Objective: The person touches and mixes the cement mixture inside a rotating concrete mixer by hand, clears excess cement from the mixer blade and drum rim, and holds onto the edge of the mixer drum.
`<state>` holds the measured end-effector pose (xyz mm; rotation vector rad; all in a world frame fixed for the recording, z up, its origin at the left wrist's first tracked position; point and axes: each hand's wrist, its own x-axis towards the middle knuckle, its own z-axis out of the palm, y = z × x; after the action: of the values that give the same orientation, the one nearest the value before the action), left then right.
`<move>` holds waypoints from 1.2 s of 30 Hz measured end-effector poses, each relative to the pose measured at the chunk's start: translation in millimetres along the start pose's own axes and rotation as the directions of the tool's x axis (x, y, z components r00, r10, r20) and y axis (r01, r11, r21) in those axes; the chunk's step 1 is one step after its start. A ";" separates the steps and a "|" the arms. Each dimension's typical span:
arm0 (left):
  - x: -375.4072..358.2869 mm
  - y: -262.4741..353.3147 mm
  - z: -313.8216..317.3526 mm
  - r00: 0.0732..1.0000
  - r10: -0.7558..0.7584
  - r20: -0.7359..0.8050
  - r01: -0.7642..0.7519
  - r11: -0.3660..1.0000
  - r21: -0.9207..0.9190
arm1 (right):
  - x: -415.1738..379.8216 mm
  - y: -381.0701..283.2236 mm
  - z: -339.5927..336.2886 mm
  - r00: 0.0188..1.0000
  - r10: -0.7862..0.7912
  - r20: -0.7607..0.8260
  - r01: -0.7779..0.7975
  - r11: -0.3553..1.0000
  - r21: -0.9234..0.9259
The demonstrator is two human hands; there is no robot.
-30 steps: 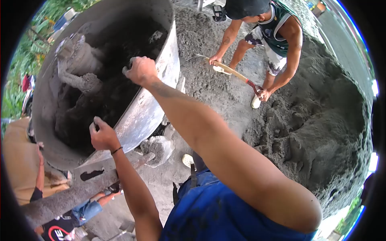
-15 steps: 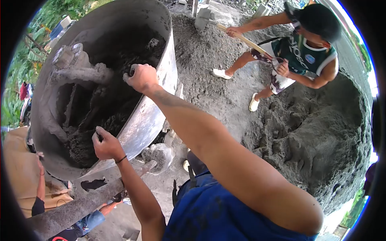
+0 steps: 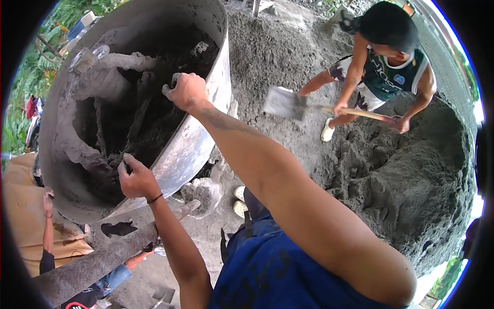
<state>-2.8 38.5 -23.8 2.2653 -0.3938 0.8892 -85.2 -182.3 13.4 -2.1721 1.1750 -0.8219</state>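
Note:
A large, worn metal mixing drum (image 3: 198, 135) tilts in front of me, its inner blades (image 3: 105, 82) caked with grey cement. Dark grey mix (image 3: 177, 44) lies inside it. My right hand (image 3: 188, 93) is over the drum's near rim with its fingers curled in; whatever they hold, if anything, is hidden. Lower and to the left, my left hand (image 3: 138, 177) is bent the same way at the mouth of the drum, thumb near the fingers, and its grip is likewise hidden. Both hands are dusted grey.
At right a co-worker (image 3: 383, 72) holds a shovel (image 3: 288, 104) beside a big heap of grey mix (image 3: 406, 180). A cement-crusted pipe (image 3: 103, 265) crosses at lower left, near another person's arm (image 3: 49, 216). A tan tarp (image 3: 23, 195) hangs behind.
The co-worker's shovel has swung down from the far pile toward the drum, its blade now nearer me. The drum's inner blades have turned. My hands stay nearly in place.

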 end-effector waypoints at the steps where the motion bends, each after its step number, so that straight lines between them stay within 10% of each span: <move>1: -0.4 -0.4 0.1 1.000 0.000 0.003 0.000 1.000 0.004 | 0.0 0.7 1.7 1.000 0.006 -0.015 -0.006 1.000 0.008; 36: 0.4 0.2 2.5 1.000 0.002 -0.004 -0.002 1.000 -0.014 | 3.6 3.1 6.3 1.000 0.008 -0.014 -0.007 1.000 0.012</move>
<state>-1.4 36.6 -24.8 2.2509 -0.3989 0.8893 -80.8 -185.8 8.0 -2.1542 1.1813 -0.8404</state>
